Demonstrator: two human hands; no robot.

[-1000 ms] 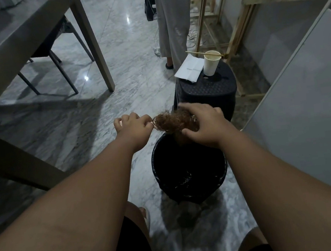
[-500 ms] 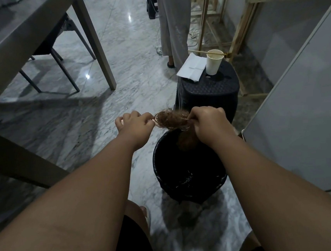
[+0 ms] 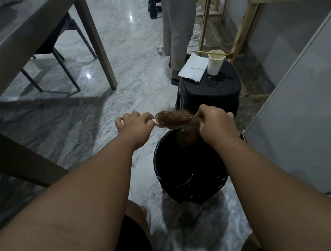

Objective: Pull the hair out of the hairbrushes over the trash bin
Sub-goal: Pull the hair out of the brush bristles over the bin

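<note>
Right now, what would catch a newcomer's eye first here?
A brown clump of hair is stretched between the hands: the left hand grips the brush, the right hand pinches the hair, over the far rim of the black bin. Behind, a paper cup stands on a dark stool.

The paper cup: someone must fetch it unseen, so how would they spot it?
Behind the black trash bin on the marble floor stands a black plastic stool. The paper cup stands upright on its top, right of a flat folded white paper. It alone is tall and round, with a thin stick across its rim.
</note>
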